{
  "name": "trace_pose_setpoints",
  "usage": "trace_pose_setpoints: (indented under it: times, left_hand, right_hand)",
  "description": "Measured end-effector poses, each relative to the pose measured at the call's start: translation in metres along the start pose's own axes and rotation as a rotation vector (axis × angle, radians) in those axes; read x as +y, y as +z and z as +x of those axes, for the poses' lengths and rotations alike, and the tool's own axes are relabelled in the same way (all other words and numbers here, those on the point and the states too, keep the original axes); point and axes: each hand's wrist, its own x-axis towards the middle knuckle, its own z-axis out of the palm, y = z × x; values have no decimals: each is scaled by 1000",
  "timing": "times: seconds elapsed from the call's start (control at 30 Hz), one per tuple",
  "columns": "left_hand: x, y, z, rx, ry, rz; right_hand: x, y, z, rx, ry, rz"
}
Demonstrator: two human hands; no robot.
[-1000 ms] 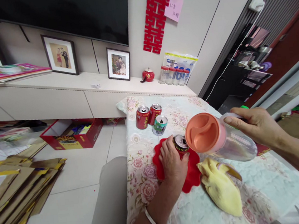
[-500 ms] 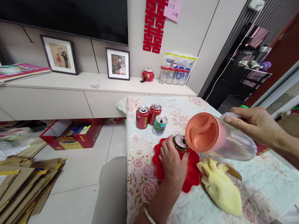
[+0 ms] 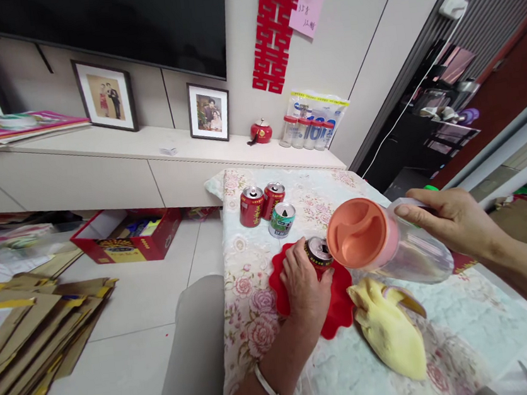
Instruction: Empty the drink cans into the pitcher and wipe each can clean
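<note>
My left hand (image 3: 304, 281) is wrapped round an opened drink can (image 3: 318, 253) that stands on a red scalloped mat (image 3: 338, 312). With my right hand (image 3: 456, 213) I grip the handle of a clear plastic pitcher (image 3: 415, 256), tilted well over to the left. Its orange lid (image 3: 357, 234) is right beside the can's top. Whether liquid flows between them I cannot tell. A yellow cloth (image 3: 391, 335) lies bunched below the pitcher. Beyond my left hand stand two red cans (image 3: 251, 208) and a shorter green and silver can (image 3: 282, 222).
A flowered tablecloth (image 3: 250, 288) covers the table. Behind it runs a white cabinet (image 3: 175, 169) with picture frames (image 3: 209, 112), a red pot (image 3: 261, 131) and several red-lidded jars (image 3: 301, 133). On the floor are a red box (image 3: 126, 245) and flattened cardboard (image 3: 35, 325).
</note>
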Motion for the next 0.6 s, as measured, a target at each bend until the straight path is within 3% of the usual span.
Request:
trace_pose_setpoints:
  times: [0.6]
  left_hand:
    - [-1, 1, 1, 8, 3, 3]
  right_hand:
    - [0, 0, 0, -7, 8, 1]
